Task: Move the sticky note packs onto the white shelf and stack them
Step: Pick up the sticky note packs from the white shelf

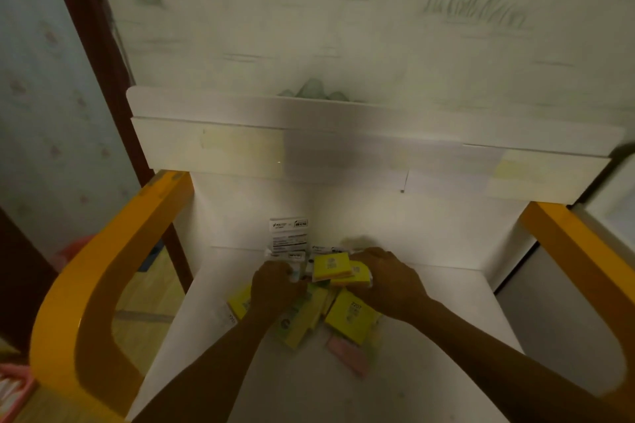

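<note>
Several yellow sticky note packs (pixel 348 316) lie in a loose heap on the white seat (pixel 446 306) of a chair. My left hand (pixel 275 285) is curled around a pack at the heap's left side. My right hand (pixel 388 280) grips two yellow packs (pixel 338 269) at the heap's far end. A pink pack (pixel 347 352) lies at the near right of the heap. The white shelf (pixel 343 124) runs across the wall above the chair and is bare on top.
Orange armrests (pixel 113 271) flank the seat left and right. A white pack with a printed label (pixel 288 233) leans against the chair's back. A dark wooden post (pixel 99 55) stands at the left. A pink basket (pixel 13 388) sits at bottom left.
</note>
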A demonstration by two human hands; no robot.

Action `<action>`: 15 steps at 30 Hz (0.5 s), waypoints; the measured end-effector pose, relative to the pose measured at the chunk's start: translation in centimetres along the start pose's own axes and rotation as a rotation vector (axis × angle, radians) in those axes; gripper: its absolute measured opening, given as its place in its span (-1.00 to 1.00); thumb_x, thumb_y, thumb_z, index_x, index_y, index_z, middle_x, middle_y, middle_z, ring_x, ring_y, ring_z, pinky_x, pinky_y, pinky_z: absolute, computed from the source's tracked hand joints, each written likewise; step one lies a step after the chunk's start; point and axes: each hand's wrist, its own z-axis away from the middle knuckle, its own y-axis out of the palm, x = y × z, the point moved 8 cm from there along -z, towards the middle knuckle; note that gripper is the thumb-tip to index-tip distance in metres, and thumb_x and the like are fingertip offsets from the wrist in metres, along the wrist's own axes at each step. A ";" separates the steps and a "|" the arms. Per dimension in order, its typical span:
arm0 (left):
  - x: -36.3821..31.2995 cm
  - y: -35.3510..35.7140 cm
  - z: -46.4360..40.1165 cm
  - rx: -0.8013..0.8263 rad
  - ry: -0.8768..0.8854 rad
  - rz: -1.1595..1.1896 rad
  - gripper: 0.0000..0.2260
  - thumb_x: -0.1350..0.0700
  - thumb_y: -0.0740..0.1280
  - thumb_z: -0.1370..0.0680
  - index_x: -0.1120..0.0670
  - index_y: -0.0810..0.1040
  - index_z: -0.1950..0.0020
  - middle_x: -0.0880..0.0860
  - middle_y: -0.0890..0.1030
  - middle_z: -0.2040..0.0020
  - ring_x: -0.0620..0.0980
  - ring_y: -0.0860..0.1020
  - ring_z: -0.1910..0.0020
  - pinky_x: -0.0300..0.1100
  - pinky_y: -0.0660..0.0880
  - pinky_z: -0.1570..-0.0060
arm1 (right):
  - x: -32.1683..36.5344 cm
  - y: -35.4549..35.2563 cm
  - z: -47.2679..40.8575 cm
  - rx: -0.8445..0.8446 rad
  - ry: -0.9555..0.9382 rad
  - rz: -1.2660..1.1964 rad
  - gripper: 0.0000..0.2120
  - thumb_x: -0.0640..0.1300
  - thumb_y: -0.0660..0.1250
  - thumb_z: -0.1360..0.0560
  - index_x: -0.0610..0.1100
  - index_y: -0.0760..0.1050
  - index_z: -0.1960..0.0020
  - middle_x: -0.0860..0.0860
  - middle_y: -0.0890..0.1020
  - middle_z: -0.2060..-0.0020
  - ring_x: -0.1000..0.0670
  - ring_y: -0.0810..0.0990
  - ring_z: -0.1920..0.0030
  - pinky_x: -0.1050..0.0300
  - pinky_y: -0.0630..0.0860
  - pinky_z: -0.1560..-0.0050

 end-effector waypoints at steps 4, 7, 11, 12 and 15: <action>-0.7 -1.1 -0.1 -0.018 0.063 0.074 -0.73 -0.07 0.51 -0.35 0.09 0.57 0.17 0.03 0.54 0.17 0.06 0.58 0.08 -0.24 0.39 0.20 | 0.6 0.0 -0.9 0.017 0.006 0.013 -0.45 0.24 0.32 -0.46 0.11 0.36 -0.39 0.04 0.43 -0.35 -0.03 0.43 -0.32 0.05 0.46 -0.19; -1.7 -3.0 0.1 -0.061 0.136 0.060 -0.55 -0.15 0.50 -0.24 0.17 0.55 0.10 0.10 0.54 0.11 0.05 0.54 0.09 -0.26 0.34 0.22 | 1.2 -0.1 -1.9 0.037 0.011 0.028 -0.49 0.19 0.33 -0.47 0.09 0.37 -0.37 0.01 0.45 -0.31 -0.05 0.44 -0.30 0.04 0.46 -0.17; -2.3 -6.6 -0.2 -0.065 0.162 -0.011 -0.50 -0.04 0.58 -0.22 0.15 0.48 0.00 0.10 0.55 -0.01 0.08 0.53 0.01 -0.19 0.43 0.17 | 2.1 0.5 -4.0 0.091 0.031 0.054 -0.39 0.21 0.31 -0.49 0.08 0.26 -0.47 0.00 0.34 -0.43 -0.07 0.31 -0.41 -0.02 0.39 -0.29; -2.1 -7.5 -0.3 -0.067 0.154 -0.041 -0.49 -0.05 0.58 -0.22 0.12 0.47 -0.02 0.10 0.56 -0.03 0.08 0.52 -0.01 -0.17 0.45 0.15 | 2.4 0.7 -4.6 0.108 0.030 0.058 -0.37 0.21 0.31 -0.49 0.08 0.23 -0.49 -0.01 0.31 -0.45 -0.07 0.29 -0.43 -0.03 0.38 -0.32; -1.1 -9.6 0.0 -0.060 0.107 -0.105 -0.40 -0.07 0.58 -0.21 0.10 0.46 -0.14 0.07 0.56 -0.09 0.06 0.52 -0.05 -0.14 0.49 0.09 | 3.0 2.0 -5.7 0.194 0.032 0.073 -0.31 0.21 0.33 -0.48 0.08 0.18 -0.52 -0.05 0.20 -0.51 -0.11 0.18 -0.49 -0.07 0.30 -0.41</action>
